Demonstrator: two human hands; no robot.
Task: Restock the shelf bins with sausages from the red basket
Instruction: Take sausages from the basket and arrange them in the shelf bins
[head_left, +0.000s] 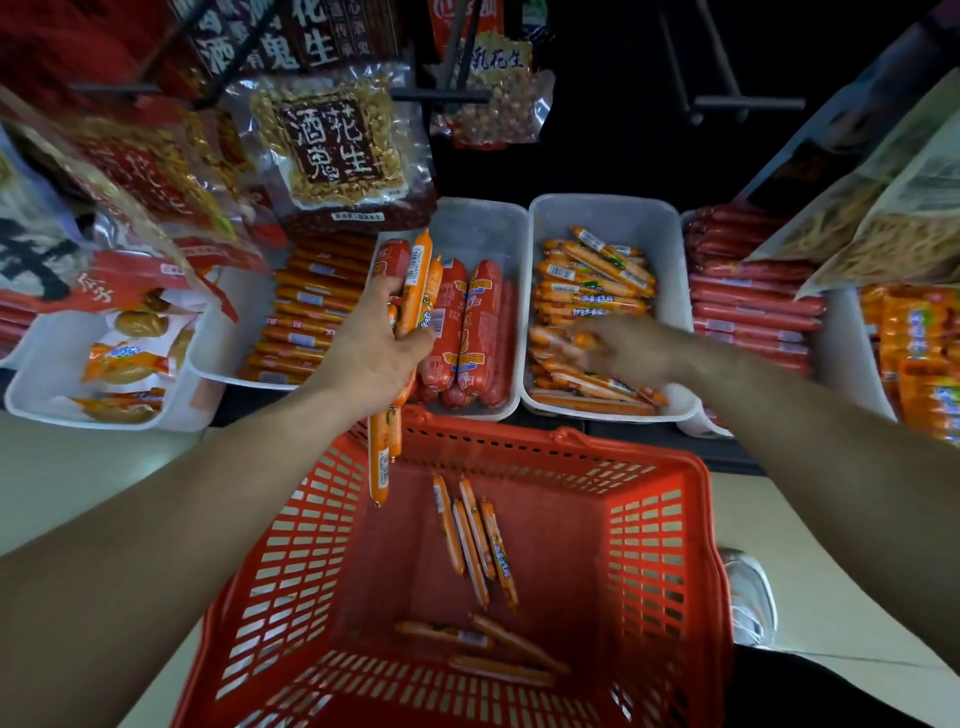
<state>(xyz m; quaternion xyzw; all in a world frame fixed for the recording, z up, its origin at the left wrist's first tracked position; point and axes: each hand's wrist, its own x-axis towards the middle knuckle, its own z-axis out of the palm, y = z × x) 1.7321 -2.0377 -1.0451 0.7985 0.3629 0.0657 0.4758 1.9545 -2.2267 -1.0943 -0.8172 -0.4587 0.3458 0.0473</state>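
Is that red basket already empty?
No, several thin orange sausages lie loose on the bottom of the red basket.

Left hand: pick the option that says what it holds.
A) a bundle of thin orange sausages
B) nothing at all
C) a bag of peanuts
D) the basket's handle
A: the left hand grips a bundle of thin orange sausages, their ends sticking out above and below the fingers, over the far rim of the red basket.
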